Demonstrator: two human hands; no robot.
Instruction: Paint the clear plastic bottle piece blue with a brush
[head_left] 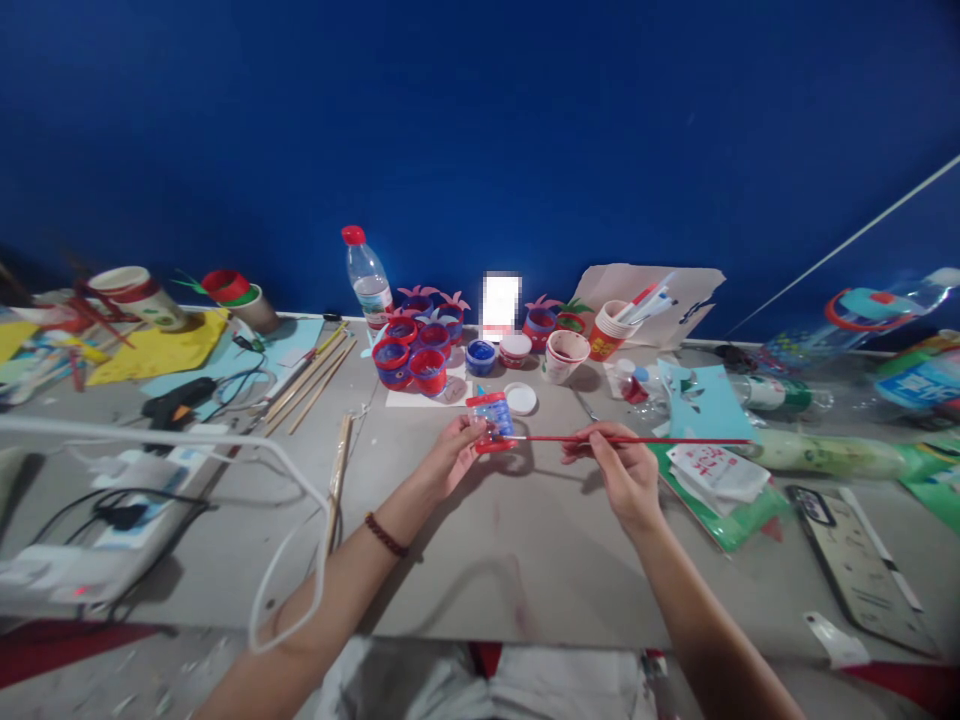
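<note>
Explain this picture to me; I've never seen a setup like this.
No machine here: a person uses two bare hands, and the one picture comes from a camera worn on their head, looking forward and down. The left hand holds a small red-and-blue piece; the right hand holds a thin red brush, its tip at the piece. On the table beyond them stand painted cups, a jar with blue inside and a red-capped bottle. A power strip lies to the left, a phone to the right.

Deep blue wall (480,130) behind; grey table (585,580) before it, faintly red-smeared.
</note>
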